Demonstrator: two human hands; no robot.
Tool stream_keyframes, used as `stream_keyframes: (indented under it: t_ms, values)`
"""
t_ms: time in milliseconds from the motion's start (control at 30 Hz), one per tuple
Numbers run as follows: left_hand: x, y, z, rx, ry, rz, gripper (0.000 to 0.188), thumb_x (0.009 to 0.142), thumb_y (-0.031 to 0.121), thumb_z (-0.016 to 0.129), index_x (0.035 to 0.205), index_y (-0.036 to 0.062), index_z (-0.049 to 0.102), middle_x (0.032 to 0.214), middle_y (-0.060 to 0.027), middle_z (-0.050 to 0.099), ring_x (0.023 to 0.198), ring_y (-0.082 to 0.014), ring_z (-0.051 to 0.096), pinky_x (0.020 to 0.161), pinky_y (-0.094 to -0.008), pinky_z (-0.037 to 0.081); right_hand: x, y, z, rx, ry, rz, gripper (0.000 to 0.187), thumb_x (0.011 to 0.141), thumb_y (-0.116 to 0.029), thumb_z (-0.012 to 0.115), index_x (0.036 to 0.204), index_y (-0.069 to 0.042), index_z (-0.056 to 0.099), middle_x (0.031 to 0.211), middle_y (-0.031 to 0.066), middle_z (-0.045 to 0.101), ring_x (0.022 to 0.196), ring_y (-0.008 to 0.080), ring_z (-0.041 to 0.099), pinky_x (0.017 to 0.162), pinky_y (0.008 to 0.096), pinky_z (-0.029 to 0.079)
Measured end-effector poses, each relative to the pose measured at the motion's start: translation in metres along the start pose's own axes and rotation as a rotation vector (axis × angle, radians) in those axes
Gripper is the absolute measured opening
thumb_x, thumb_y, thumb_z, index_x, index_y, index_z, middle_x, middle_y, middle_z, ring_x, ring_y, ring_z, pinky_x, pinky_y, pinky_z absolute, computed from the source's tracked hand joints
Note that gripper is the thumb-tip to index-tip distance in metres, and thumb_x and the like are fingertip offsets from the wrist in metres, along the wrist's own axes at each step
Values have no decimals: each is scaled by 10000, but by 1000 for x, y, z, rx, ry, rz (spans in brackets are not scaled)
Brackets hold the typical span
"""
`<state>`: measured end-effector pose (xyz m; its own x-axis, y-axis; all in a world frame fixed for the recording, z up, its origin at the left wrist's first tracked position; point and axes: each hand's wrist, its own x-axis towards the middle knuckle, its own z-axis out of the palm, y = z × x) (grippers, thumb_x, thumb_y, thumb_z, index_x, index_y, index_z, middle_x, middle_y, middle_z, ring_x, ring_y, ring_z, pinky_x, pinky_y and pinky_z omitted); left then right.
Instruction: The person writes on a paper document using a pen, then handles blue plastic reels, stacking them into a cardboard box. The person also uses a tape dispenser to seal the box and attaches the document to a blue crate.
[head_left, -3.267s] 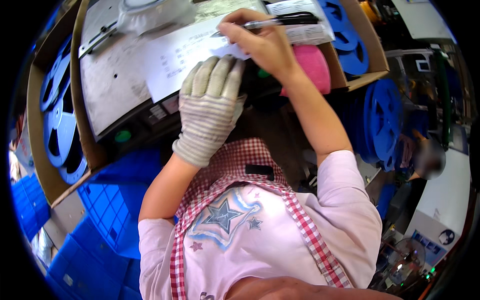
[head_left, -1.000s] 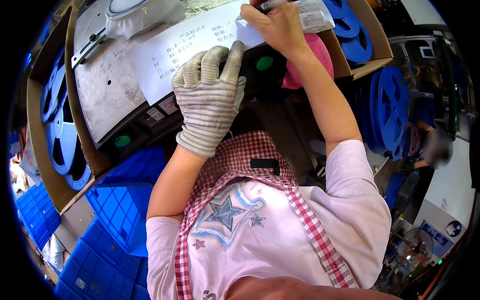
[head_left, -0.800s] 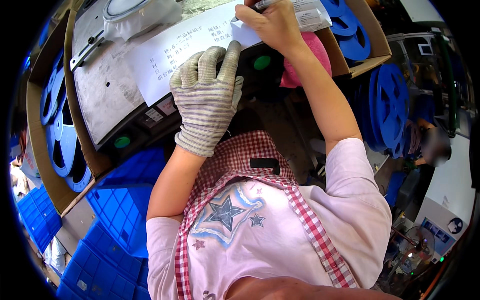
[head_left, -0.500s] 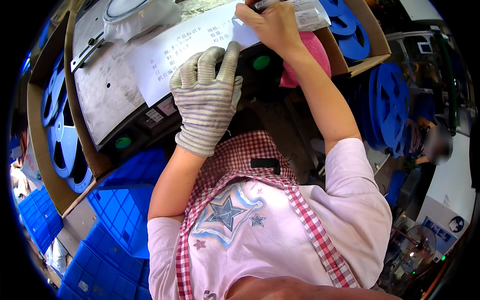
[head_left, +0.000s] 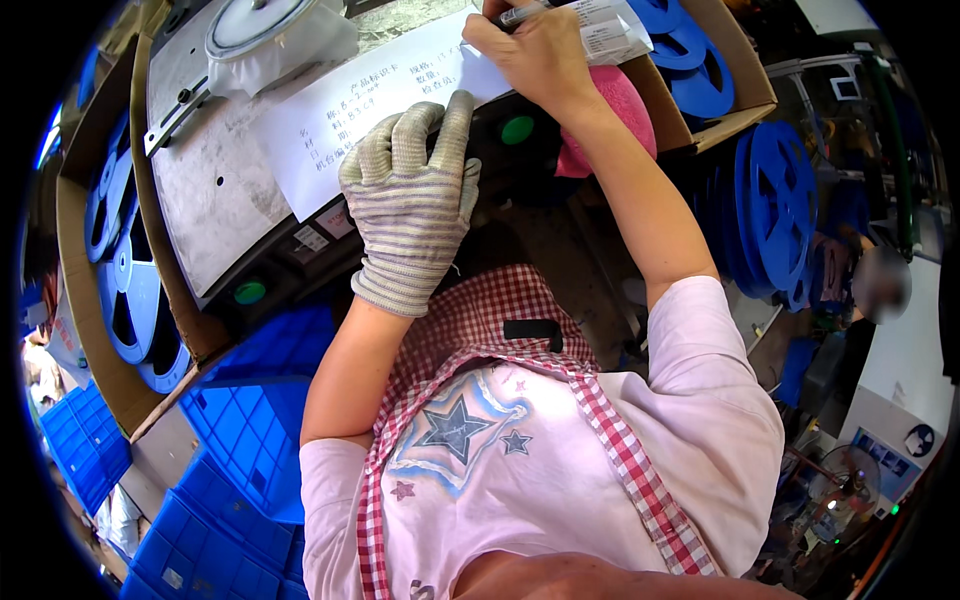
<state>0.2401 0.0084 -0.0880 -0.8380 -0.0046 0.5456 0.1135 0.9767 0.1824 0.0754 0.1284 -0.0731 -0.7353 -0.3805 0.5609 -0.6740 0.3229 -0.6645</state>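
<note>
A white sheet of paper point(head_left: 395, 92) with handwritten lines lies slanted on a worn metal worktop point(head_left: 205, 225). My left hand point(head_left: 412, 195), in a grey-striped knit glove, rests flat on its lower edge with the fingers stretched out. Bare and closed, my right hand point(head_left: 545, 60) grips a black marker pen point(head_left: 522, 14) over the sheet's upper right end. The pen's tip is hidden by my fingers. Beside that hand lies a crumpled white printed wrapper point(head_left: 608, 32). A fuzzy pink cloth point(head_left: 628, 115) sits under my right wrist.
A round container in clear plastic point(head_left: 262, 60) stands at the back left. Cardboard boxes with blue reels point(head_left: 130, 270) flank the worktop. Green buttons point(head_left: 517, 130) line its front. More blue reels point(head_left: 780, 210) stand at right, blue crates point(head_left: 250, 430) at lower left. Someone is at far right.
My right hand has shifted slightly left and down with the marker pen. My left hand stays on the paper, its fingertips a little lower. The whole view has moved slightly.
</note>
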Motion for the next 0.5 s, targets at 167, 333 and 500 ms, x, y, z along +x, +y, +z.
stream_keyframes:
  t_ms: [167,333,500]
  values:
    - [1,2,-3,0,0,6,634,738,261,779,1344,193,609,1230,-19,546,1185,-242,501,985,-435,392,2,0,-1,19,13,-62,190,830,-114,689,808,-29,520,641,165,561,602,340,621,549,404,458]
    - [0,-2,-4,-25,-24,24,666,776,280,768,1410,220,573,1299,-52,565,1196,-278,516,1005,-464,401,-2,10,5,-20,82,-100,151,843,-90,666,807,-30,533,644,158,548,601,338,598,550,412,446]
    - [0,-4,-12,-2,-59,33,678,778,276,764,1416,168,561,1309,-76,574,1214,-300,522,1020,-466,400,0,-10,19,-67,78,-133,241,825,-255,735,842,-30,653,686,134,686,635,266,686,600,340,529]
